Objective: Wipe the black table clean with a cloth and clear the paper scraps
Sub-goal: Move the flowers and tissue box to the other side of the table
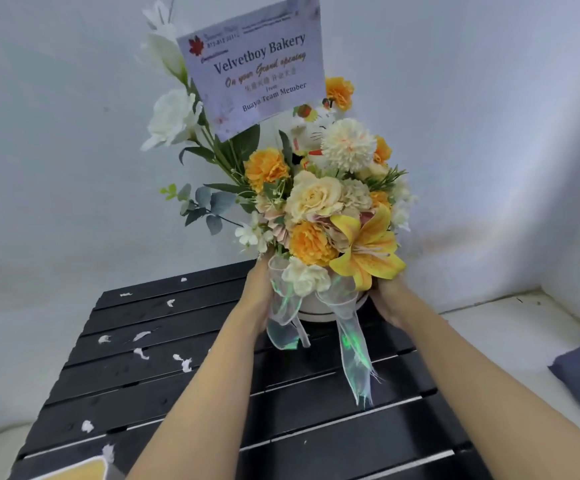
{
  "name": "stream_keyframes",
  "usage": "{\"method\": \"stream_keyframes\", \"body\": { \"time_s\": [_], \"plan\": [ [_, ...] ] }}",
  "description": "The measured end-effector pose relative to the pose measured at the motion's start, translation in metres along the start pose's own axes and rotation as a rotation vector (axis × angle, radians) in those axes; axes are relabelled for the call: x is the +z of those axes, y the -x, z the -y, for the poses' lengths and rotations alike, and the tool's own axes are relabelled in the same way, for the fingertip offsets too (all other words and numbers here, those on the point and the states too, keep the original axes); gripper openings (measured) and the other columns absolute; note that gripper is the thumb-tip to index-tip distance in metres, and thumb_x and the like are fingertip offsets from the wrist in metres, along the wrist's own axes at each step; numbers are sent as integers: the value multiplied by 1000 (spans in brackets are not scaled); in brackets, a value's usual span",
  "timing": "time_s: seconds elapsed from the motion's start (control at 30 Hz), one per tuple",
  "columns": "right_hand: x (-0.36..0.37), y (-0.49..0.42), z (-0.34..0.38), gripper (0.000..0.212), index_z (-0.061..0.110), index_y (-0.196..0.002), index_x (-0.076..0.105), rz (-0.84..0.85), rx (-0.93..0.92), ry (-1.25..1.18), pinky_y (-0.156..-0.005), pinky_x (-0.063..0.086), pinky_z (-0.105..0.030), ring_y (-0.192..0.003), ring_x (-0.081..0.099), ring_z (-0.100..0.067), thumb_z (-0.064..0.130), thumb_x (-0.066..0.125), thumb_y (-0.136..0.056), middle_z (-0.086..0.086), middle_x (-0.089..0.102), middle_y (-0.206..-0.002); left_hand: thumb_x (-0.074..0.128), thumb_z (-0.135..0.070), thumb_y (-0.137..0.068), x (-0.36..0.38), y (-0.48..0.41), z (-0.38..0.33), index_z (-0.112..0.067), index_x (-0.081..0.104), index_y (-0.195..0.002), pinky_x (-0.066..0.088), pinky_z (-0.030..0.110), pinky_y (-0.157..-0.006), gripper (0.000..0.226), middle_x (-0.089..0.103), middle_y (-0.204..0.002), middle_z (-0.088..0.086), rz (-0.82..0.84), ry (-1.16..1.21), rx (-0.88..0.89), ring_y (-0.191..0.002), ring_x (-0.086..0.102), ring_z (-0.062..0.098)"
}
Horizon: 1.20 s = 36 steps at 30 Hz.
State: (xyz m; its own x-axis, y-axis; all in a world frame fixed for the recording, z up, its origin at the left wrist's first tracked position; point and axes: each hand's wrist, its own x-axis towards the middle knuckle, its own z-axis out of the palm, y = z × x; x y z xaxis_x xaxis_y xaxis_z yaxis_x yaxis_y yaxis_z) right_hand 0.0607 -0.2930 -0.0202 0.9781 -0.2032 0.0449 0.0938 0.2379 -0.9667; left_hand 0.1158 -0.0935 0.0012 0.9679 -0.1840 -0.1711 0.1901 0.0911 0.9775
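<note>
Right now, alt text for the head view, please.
The person's left hand and right hand hold a white flower pot of yellow and white flowers by its sides at the far end of a black slatted table. White paper scraps lie scattered on its left half; a printed card stands in the flowers.

Bakery: grand-opening card (252, 69) in flower pot (319, 314)
</note>
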Motion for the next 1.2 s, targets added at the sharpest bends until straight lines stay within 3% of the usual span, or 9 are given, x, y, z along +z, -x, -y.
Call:
{"method": "stream_keyframes", "body": {
  "time_s": [0.17, 0.3, 0.5, 0.77, 0.83, 0.9, 0.97, 1.07, 1.2],
  "plan": [
    [0, -11, -1, 36, 24, -111, 63, 12, 5, 2, -97, 49, -37, -113, 61, -20, 44, 51, -83, -4, 68, -118, 46, -42, -90, 1, -10, 1, -8, 67, -112, 49, 48, -99, 45, 72, -107, 13, -1, -34, -5, -106, 66, 33],
    [0, -15, -2, 24, 24, -111, 61, 20, 5, -1, -86, 52, -28, -108, 62, -16, 38, 52, -93, -1, 68, -113, 49, -44, -85, 2, -11, -2, -5, 65, -115, 47, 49, -100, 52, 70, -110, 17, 4, -31, 2, -108, 64, 35],
    [-1, -22, -5, 37, 22, -116, 62, 4, -3, 10, -100, 48, -40, -118, 59, -25, 43, 55, -87, -8, 66, -123, 48, -47, -84, 4, -12, -6, -2, 63, -117, 45, 51, -103, 57, 67, -114, 20, 22, -25, 45, -112, 61, 37],
    [-2, -22, -3, 44, 17, -123, 58, -1, 5, 27, -103, 47, -42, -119, 58, -25, 41, 54, -87, -11, 63, -127, 46, -42, -90, 4, -8, -10, -4, 62, -119, 47, 44, -100, 51, 67, -116, 17, 62, -38, 24, -112, 61, 34],
    [-1, -17, 1, 40, 19, -124, 59, -13, 29, 53, -104, 46, -42, -119, 58, -23, 40, 55, -89, -7, 64, -126, 42, -38, -97, 2, -4, -16, -6, 62, -121, 49, 39, -96, 45, 68, -117, 13, 71, -74, 10, -111, 63, 29],
    [2, -5, 6, 39, 31, -118, 60, -25, 50, 111, -104, 43, -40, -119, 57, -16, 47, 57, -84, 3, 64, -126, 43, -49, -95, -2, 3, -21, -13, 65, -121, 48, 40, -100, 49, 69, -117, 7, 86, -134, -30, -111, 64, 26],
    [5, 11, 5, 41, 40, -118, 59, -86, 91, 198, -106, 39, -43, -120, 54, -13, 57, 51, -82, 10, 62, -127, 41, -66, -88, -8, 16, -18, -22, 66, -119, 45, 39, -102, 59, 69, -116, 0, 23, -179, -95, -109, 64, 21],
    [8, 44, -6, 53, 31, -123, 56, -214, 183, 257, -106, 39, -45, -120, 53, -18, 63, 41, -84, 7, 61, -125, 34, -70, -89, -9, 46, -9, -21, 63, -121, 44, 38, -101, 65, 66, -115, -2, -112, -197, -156, -107, 60, 18],
    [27, 111, -3, 39, 16, -132, 52, -307, 160, 308, -92, 45, -31, -109, 57, -16, 36, 48, -99, 1, 60, -119, 36, -46, -99, -4, 106, -8, -11, 57, -125, 39, 32, -96, 48, 57, -121, 1, -196, -303, -122, -105, 51, 16]
  ]
}}
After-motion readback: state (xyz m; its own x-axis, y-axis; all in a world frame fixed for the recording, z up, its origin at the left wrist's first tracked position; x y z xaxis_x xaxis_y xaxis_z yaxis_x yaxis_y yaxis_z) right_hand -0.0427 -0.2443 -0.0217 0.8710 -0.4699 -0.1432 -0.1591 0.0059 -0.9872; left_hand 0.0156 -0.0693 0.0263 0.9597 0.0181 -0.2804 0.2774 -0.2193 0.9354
